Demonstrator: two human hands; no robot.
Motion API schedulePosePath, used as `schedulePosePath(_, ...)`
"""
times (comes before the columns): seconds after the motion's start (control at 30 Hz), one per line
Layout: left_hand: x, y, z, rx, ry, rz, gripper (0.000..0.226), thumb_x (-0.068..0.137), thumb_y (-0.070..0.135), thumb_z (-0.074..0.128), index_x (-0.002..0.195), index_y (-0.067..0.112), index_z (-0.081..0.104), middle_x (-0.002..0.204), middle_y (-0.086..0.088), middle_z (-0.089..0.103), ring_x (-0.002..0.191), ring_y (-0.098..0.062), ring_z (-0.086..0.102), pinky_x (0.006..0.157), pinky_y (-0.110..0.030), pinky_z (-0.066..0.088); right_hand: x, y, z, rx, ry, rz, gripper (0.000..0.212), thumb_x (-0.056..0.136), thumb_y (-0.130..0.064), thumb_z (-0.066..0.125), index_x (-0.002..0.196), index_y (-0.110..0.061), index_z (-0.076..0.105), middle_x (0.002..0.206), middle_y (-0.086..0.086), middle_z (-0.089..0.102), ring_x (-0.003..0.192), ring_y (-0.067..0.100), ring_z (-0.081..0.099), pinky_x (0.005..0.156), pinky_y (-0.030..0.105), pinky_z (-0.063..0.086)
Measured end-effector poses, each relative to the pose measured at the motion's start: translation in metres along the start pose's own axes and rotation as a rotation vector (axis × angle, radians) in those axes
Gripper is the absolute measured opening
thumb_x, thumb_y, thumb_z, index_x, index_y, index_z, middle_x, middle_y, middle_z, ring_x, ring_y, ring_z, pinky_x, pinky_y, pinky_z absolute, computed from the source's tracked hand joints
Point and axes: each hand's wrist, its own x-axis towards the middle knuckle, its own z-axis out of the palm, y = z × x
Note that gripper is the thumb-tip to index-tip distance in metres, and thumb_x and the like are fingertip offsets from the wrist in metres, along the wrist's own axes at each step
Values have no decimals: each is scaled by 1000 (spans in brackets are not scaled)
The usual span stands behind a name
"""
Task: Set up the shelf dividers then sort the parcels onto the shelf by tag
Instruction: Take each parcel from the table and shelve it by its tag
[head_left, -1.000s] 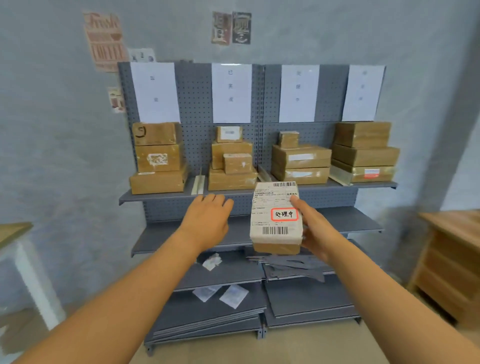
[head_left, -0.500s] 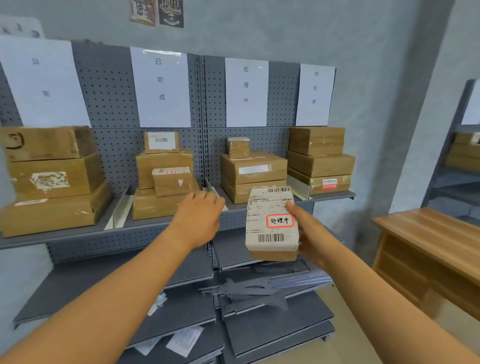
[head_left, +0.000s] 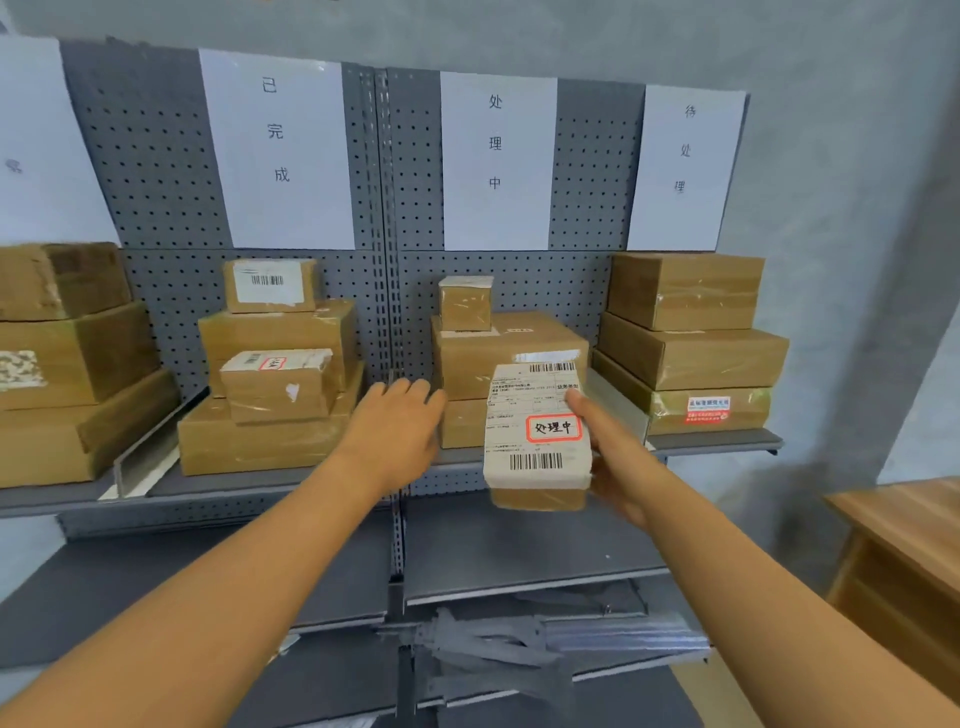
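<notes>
Parcel tagged 处理中 heading for its matching shelf section

The right hand (head_left: 618, 467) is gripping the parcel (head_left: 537, 431) from its side, label facing the camera so the red-boxed tag (head_left: 553, 428) is readable, just in front of the stack (head_left: 498, 364) under the 处理中 sign (head_left: 496, 161); the left hand (head_left: 397, 421) is reaching forward with loose, empty fingers, likely to steady the stack

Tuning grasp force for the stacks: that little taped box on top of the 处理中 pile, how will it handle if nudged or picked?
The small taped box looks rigid: square cardboard edges, no sag. Probably light, since it is far smaller than the carton beneath it. Glossy tape on its front may be slick under fingertips. It sits near the carton's left end, so a sideways nudge might slide it off.
</notes>
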Motion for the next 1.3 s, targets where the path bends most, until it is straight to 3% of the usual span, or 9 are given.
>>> schedulePosePath(0.23, 77, 9, 8, 42, -6, -138, 44, 94, 35, 51, 134, 18, 45, 125, -4, 54, 115, -26, 51, 93, -39, 41, 93, -30, -44, 87, -110, 15, 44, 95, -57, 53, 125, -27, 65, 115, 5, 75, 114, 29, 68, 107, 53, 46)
schedulePosePath(0.5, 155, -9, 22, 92, 35, -225, 39, 94, 36, 51, 130, 19, 48, 119, -4, 55, 111, -25, 52, 88, -37, 39, 188, -77, -57, 106, -183, -83, 40, 96, -58, 51, 114, -28, 70, 111, 3, 77, 113, 26, 68, 106, 47, 48)
schedulePosePath(0.67, 199, -30, 53, 88, 52, -265, 43, 96, 31, 47, 137, 17, 46, 125, -4, 55, 115, -25, 52, 93, -38, 41, 265, -101, -66, 29, -103, -85, 43, 92, -65, 53, 104, -29, 74, 101, 1, 79, 100, 22, 72, 87, 40, 56)
schedulePosePath(0.8, 220, -48, 74, 48, 43, -319, 42, 98, 30, 44, 138, 18, 45, 126, -3, 56, 116, -24, 52, 96, -38, 42, 319, -103, -67, -66, -102, -25, 46, 90, -67, 54, 102, -28, 75, 95, 0, 79, 89, 19, 73, 67, 33, 52)
schedulePosePath(0.93, 231, -60, 83, 32, 63, -346, 39, 98, 30, 45, 135, 19, 47, 124, -3, 57, 114, -22, 53, 96, -38, 42, 356, -106, -60, -59, -67, 1, 42, 92, -64, 52, 99, -28, 72, 86, -2, 79, 90, 20, 70, 72, 35, 53)
schedulePosePath(1.1, 227, -62, 83, 40, 43, -376, 38, 97, 28, 46, 135, 20, 47, 125, -2, 56, 114, -22, 52, 97, -38, 43, 380, -103, -54, -146, -34, 41, 37, 102, -48, 46, 94, -17, 65, 102, 1, 72, 91, 20, 63, 82, 35, 51)
schedulePosePath(1.17, 224, -62, 80, 47, 18, -394, 38, 97, 27, 46, 134, 20, 47, 127, -3, 56, 115, -22, 52, 98, -39, 44, 381, -108, -54, -179, 40, 23, 32, 103, -41, 48, 100, -11, 58, 105, 4, 65, 92, 21, 57, 94, 40, 51)
schedulePosePath(1.23, 218, -60, 76, 62, 2, -419, 40, 96, 28, 47, 135, 20, 46, 128, -3, 56, 116, -23, 51, 98, -39, 44, 375, -118, -55, -282, 95, -64, 37, 104, -36, 46, 119, -4, 57, 110, 8, 65, 92, 23, 59, 87, 40, 51)
schedulePosePath(1.3, 212, -56, 71, 72, -5, -453, 41, 96, 28, 48, 135, 20, 47, 127, -4, 56, 116, -24, 51, 98, -40, 44, 369, -128, -52, -413, 120, -247, 47, 103, -31, 46, 137, 1, 52, 132, 17, 60, 109, 28, 60, 87, 41, 48)
